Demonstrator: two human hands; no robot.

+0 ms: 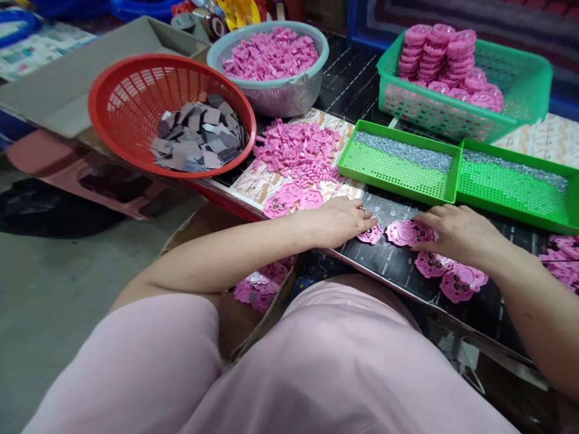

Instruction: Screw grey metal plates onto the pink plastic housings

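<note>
Pink casing (400,233) — near tray (389,171) of silvery bits (403,150)

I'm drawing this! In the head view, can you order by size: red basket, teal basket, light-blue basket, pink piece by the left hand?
1. Red basket, teal basket: too alike to rank
2. Light-blue basket
3. Pink piece by the left hand

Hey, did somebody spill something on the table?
Maybe. The little pink bits lie in a loose heap on the table, while similar-looking ones sit inside the blue basket behind. That looks a bit like a spill, but they could have been put there on purpose.
</note>
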